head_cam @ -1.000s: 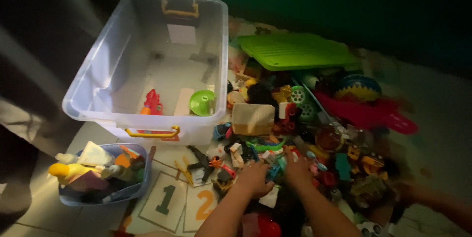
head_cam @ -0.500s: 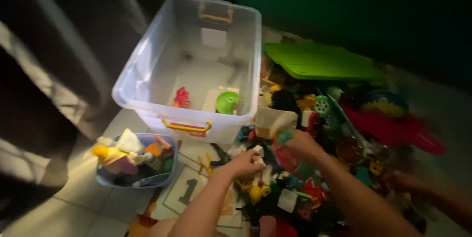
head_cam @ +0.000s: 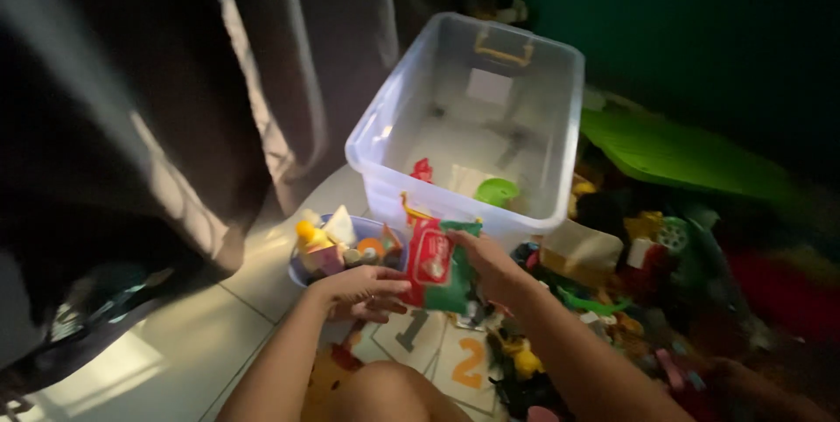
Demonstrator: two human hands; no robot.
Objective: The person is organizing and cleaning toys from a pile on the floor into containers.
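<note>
Two bins, one packet in your hands

The clear storage bin (head_cam: 398, 125) at 12 o'clock holds a green round piece (head_cam: 496, 191), a red toy (head_cam: 423, 169) and a pale flat piece; the small blue tub (head_cam: 302, 272) at 10 o'clock is packed with little toys. You've got a red and green packet (head_cam: 437, 263) just below the bin, long axis upright, top tilted slightly left. Your right hand (head_cam: 492, 266) grips its right edge, your left hand (head_cam: 363, 289) curls loosely against its left side.
</note>
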